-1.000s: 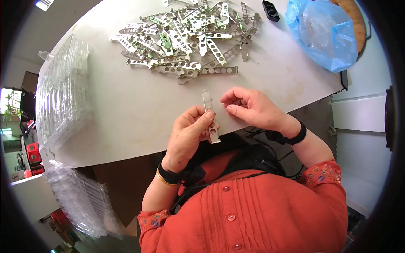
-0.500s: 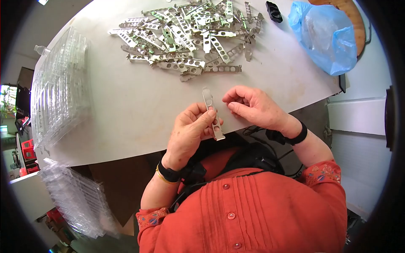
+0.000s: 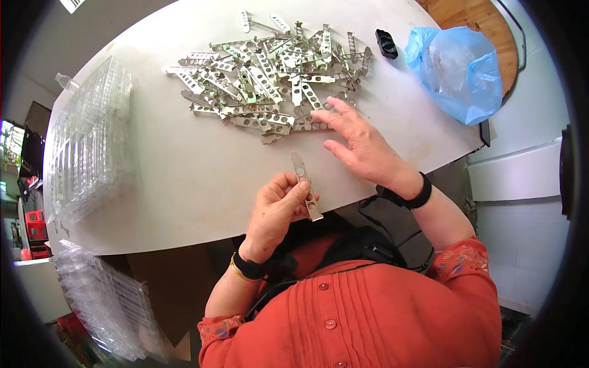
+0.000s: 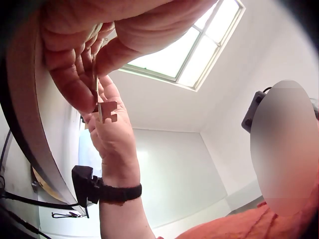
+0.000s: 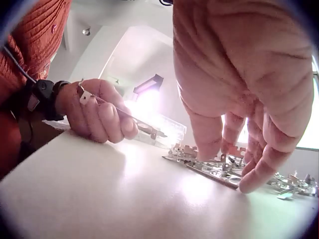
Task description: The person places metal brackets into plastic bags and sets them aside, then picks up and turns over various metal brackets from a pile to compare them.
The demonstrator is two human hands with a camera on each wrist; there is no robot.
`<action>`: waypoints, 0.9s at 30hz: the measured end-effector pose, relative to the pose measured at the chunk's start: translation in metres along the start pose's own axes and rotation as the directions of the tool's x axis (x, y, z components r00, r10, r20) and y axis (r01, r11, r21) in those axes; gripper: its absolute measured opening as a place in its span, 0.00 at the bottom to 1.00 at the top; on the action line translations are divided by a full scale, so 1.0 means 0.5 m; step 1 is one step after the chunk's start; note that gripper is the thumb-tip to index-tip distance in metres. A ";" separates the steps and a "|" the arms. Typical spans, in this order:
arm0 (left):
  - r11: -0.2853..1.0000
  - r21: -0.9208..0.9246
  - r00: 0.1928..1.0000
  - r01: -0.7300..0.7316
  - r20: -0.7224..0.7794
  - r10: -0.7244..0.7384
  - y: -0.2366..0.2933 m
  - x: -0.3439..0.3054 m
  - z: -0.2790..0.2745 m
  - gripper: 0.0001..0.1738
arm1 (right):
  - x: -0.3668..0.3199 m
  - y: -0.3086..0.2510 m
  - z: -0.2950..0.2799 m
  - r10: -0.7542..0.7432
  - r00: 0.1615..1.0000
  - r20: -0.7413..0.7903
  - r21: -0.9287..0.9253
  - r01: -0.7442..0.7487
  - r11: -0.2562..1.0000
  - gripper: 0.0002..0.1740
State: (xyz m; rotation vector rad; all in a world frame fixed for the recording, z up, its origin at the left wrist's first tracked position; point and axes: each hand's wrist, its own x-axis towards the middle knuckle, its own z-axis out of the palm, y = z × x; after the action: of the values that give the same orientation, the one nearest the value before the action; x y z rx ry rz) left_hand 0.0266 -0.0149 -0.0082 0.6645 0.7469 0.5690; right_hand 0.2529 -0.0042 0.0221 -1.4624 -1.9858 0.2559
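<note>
Between thumb and fingers, my left hand [image 3: 270, 208] pinches a thin metal slot bracket [image 3: 298, 164] with round holes. It is held upright near the table's front edge; its bent end tab [image 4: 108, 112] shows in the left wrist view. My right hand [image 3: 363, 140] reaches forward with fingers spread, holding nothing. Its fingertips are right at the near edge of a heap of similar brackets [image 3: 264, 80]. In the right wrist view, fingers [image 5: 259, 174] point down over the brackets [image 5: 214, 172].
Stacked clear plastic trays [image 3: 92, 147] stand on the left of the table [image 3: 184, 202], with more clear trays [image 3: 107, 300] lower down beside it. At the back right are a small black object [image 3: 386, 44], a blue plastic bag [image 3: 457, 76] and a round wooden surface [image 3: 485, 18].
My right hand has moved forward from beside the left hand to the heap, and its curled fingers have spread. The left hand keeps its pinch on the bracket.
</note>
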 end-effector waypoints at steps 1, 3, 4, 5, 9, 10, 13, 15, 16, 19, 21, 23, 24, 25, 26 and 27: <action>1.000 0.002 1.000 -0.005 0.004 0.005 -0.001 -0.001 -0.001 0.09 | 0.001 0.008 0.010 0.008 1.000 -0.007 0.000 -0.008 1.000 0.20; 1.000 0.014 1.000 -0.011 -0.003 0.011 -0.003 -0.001 -0.003 0.09 | 0.005 0.012 0.010 0.011 1.000 -0.017 -0.006 -0.012 1.000 0.18; 1.000 0.014 1.000 -0.017 0.000 0.017 -0.003 -0.002 -0.003 0.09 | 0.010 0.007 0.001 0.111 0.994 0.018 0.020 -0.112 0.994 0.15; 1.000 0.007 1.000 -0.021 0.004 0.021 -0.004 -0.002 -0.004 0.09 | 0.014 0.005 -0.006 0.209 0.976 0.057 0.042 -0.212 0.976 0.12; 0.999 -0.003 0.999 -0.034 0.008 0.034 -0.007 -0.002 -0.004 0.09 | 0.015 0.014 -0.018 0.153 0.987 0.039 -0.030 -0.152 0.988 0.06; 0.999 -0.005 0.999 -0.038 0.012 0.038 -0.006 -0.002 -0.005 0.09 | 0.016 0.006 -0.026 0.189 0.982 0.002 0.007 -0.189 0.982 0.05; 1.000 0.013 1.000 -0.025 0.017 0.025 -0.008 -0.003 -0.007 0.09 | 0.009 -0.028 -0.061 0.294 0.956 -0.012 0.173 -0.288 0.942 0.03; 1.000 0.004 1.000 -0.031 0.002 0.031 -0.010 -0.005 -0.007 0.09 | -0.008 -0.047 -0.083 0.358 0.934 0.015 0.298 -0.346 0.890 0.03; 1.000 0.002 1.000 -0.029 0.001 0.029 -0.010 -0.005 -0.008 0.09 | -0.023 -0.053 -0.093 0.380 0.920 0.096 0.513 -0.373 0.773 0.03; 0.999 -0.003 0.999 -0.047 -0.015 0.047 -0.013 -0.005 -0.006 0.09 | -0.079 -0.062 -0.109 0.403 0.865 0.298 0.746 -0.475 0.467 0.03; 0.998 0.014 0.998 -0.057 -0.030 0.057 -0.012 -0.006 -0.004 0.09 | -0.111 -0.064 -0.112 0.433 0.752 0.497 0.757 -0.620 0.208 0.03; 0.999 0.025 0.998 -0.048 -0.037 0.049 -0.013 -0.004 -0.004 0.09 | -0.141 -0.028 -0.109 0.498 0.692 0.522 0.658 -0.699 0.282 0.05; 0.998 0.037 0.998 -0.048 -0.042 0.049 -0.014 -0.004 -0.004 0.09 | -0.154 -0.007 -0.105 0.560 0.637 0.530 0.544 -0.762 0.352 0.06; 0.998 0.040 0.998 -0.039 -0.043 0.041 -0.015 -0.004 -0.003 0.09 | -0.163 0.008 -0.103 0.635 0.600 0.486 0.436 -0.796 0.419 0.10; 0.998 0.044 0.998 -0.045 -0.045 0.047 -0.014 -0.003 -0.001 0.09 | -0.168 0.016 -0.103 0.639 0.596 0.486 0.439 -0.799 0.411 0.10; 0.997 0.047 0.997 -0.053 -0.047 0.056 -0.014 -0.002 0.001 0.09 | -0.172 0.024 -0.103 0.634 0.640 0.434 0.380 -0.769 0.514 0.11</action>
State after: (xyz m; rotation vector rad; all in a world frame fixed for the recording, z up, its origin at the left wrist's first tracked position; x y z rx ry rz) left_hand 0.0279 -0.0201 -0.0124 0.7177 0.7908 0.6210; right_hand 0.3074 -0.0890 0.0229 -1.8197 -1.1599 1.3090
